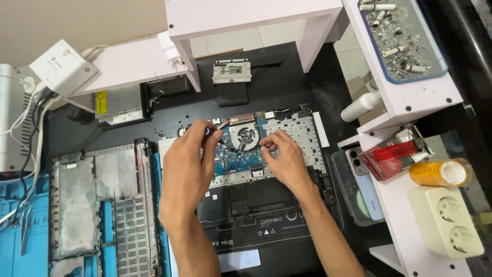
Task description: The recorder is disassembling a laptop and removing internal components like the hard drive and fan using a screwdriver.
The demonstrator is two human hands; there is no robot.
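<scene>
The opened black laptop chassis (266, 174) lies flat on the dark work mat, its blue circuit board (233, 159) and round black cooling fan (244, 137) bared in the upper half. It looks stiff but fragile to me: thin board, fine connectors, best held by the plastic frame edges, never by the board. The left hand (187, 164) hovers over the board just left of the fan, fingers pinched around a slim dark-tipped screwdriver (211, 131) held upright. The right hand (284, 156) rests just right of the fan on the pale perforated metal plate (297, 131), fingertips curled and pressing down, grasping nothing that I can make out.

Left of the chassis lies the removed grey bottom cover (97, 200) on a blue mat (10, 241). Beyond it, a loose grey touchpad module (231, 71) sits under a white shelf (246, 15). Right of the chassis, a phone in a clear case (359, 184), an orange bottle (441, 172) and a cream double wall socket (446, 220) sit along another white shelf, with a full ashtray tray (405, 41) further up.
</scene>
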